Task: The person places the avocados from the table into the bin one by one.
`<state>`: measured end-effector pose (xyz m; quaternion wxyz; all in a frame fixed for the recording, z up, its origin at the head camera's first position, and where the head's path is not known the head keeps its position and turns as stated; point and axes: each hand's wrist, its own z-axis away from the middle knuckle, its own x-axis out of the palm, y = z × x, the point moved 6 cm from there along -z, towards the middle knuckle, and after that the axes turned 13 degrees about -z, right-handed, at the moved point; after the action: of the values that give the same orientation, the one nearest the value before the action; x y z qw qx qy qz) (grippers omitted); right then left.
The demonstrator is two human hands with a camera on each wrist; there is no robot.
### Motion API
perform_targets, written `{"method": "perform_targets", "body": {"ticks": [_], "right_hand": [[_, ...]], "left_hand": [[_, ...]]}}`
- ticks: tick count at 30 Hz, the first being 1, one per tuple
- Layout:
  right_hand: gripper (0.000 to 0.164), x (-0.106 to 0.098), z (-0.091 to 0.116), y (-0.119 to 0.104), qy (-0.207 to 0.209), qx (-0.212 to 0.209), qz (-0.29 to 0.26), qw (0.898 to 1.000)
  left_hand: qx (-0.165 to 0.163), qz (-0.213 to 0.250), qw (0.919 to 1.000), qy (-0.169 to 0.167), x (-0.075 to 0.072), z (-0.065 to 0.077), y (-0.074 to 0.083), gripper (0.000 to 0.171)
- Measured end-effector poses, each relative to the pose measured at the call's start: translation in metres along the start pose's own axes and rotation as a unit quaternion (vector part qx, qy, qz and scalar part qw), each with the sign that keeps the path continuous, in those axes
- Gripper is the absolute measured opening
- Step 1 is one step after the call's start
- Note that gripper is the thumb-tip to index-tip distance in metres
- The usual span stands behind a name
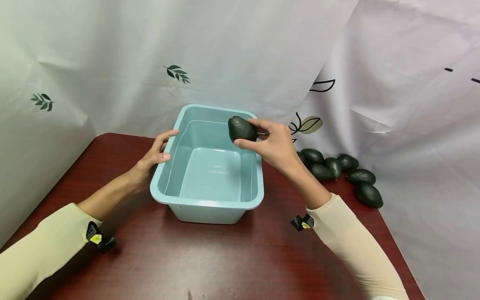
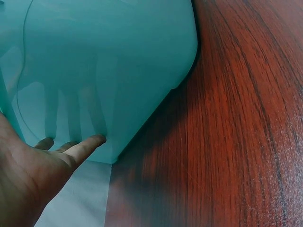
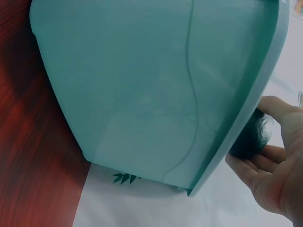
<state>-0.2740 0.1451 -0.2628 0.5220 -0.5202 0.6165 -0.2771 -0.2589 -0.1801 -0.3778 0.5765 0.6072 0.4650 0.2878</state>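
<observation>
A pale blue-green plastic basin point(image 1: 215, 204) stands upright on the table. My left hand point(image 1: 150, 159) rests against its left side, thumb and index fingertip at the rim. Seen from the left wrist, the hand point(image 2: 40, 165) has its other fingers extended with their tips at the basin's outer wall point(image 2: 137, 61). Over the basin's far right part, my right hand point(image 1: 275, 143) holds a dark green avocado point(image 1: 241, 129) between thumb and fingers. The right wrist view shows this avocado point(image 3: 253, 137) partly hidden behind the basin's rim point(image 3: 236, 127). The basin's inside floor point(image 1: 213, 175) is bare.
Several more avocados point(image 1: 361, 176) lie at the right edge of the dark red wooden table point(image 1: 225, 262), some partly hidden behind my right forearm. A white cloth point(image 1: 123, 83) with leaf prints hangs behind and along both sides of the table.
</observation>
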Motion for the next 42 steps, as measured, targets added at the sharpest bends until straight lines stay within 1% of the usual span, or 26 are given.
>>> {"method": "perform_targets", "body": {"ticks": [5, 10, 13, 20, 26, 29, 37, 42], "right_hand": [[0.067, 0.006, 0.001, -0.001, -0.008, -0.015, 0.03, 0.999], [0.069, 0.01, 0.001, 0.001, -0.017, -0.018, 0.044, 0.999], [0.07, 0.012, 0.001, 0.003, -0.025, -0.018, 0.045, 0.998], [0.068, 0.014, 0.003, 0.002, -0.038, -0.007, 0.03, 0.999], [0.065, 0.01, 0.005, 0.005, -0.038, -0.006, 0.026, 0.999], [0.063, 0.006, 0.006, 0.007, -0.035, -0.003, 0.027, 0.999], [0.062, -0.006, 0.01, 0.012, -0.017, 0.006, 0.0, 1.0], [0.059, -0.013, 0.011, 0.014, -0.001, -0.004, -0.003, 1.0]], "left_hand": [[-0.001, 0.002, 1.0, -0.001, 0.0, -0.001, 0.001, 0.067], [-0.005, 0.002, 1.0, -0.001, 0.0, -0.001, 0.0, 0.067], [-0.006, 0.002, 1.0, -0.001, 0.0, -0.002, 0.0, 0.068], [-0.009, -0.008, 0.9999, 0.003, 0.0, -0.002, 0.0, 0.068], [-0.014, 0.001, 0.9999, 0.003, 0.001, -0.004, 0.0, 0.067], [-0.015, -0.001, 0.9999, 0.005, 0.002, -0.004, 0.0, 0.067], [-0.015, -0.007, 0.9998, 0.006, 0.002, -0.004, 0.0, 0.067], [-0.013, -0.009, 0.9999, 0.005, 0.002, -0.004, 0.0, 0.068]]}}
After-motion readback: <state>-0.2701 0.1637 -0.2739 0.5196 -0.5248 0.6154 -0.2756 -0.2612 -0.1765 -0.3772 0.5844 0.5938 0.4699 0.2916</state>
